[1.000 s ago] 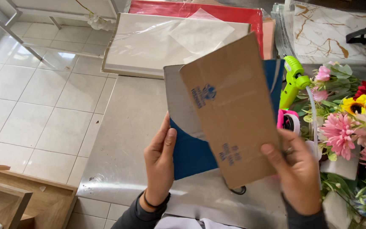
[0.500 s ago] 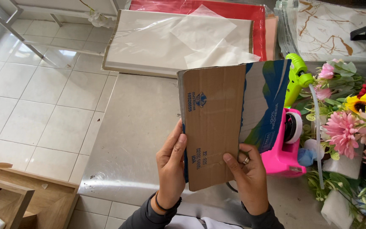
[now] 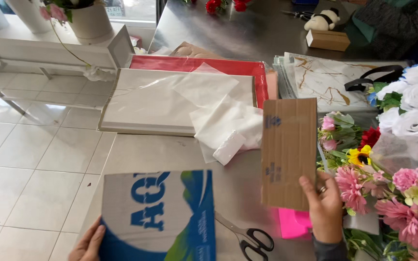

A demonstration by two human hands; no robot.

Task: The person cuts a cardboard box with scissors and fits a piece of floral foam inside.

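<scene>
My right hand (image 3: 324,208) grips the lower edge of a plain brown cardboard strip (image 3: 289,151) and holds it upright above the steel table. My left hand (image 3: 89,243) holds the bottom left corner of a larger printed cardboard piece (image 3: 158,215), blue, white and green, which lies low over the near table edge. The two cardboard pieces are apart from each other. A pair of black-handled scissors (image 3: 247,238) lies on the table between my hands. Part of a pink tape dispenser (image 3: 293,223) shows behind the brown strip.
White wrapping sheets (image 3: 148,101) and a red sheet (image 3: 204,65) are stacked at the back, with crumpled clear plastic (image 3: 226,121) on top. Marbled paper (image 3: 330,79) lies further right. Flowers (image 3: 393,193) crowd the right side. The tiled floor (image 3: 30,159) is to the left.
The single cardboard sheet that both hands held together is now two pieces. My right hand carried the brown strip right; my left hand lowered the printed piece to the left.
</scene>
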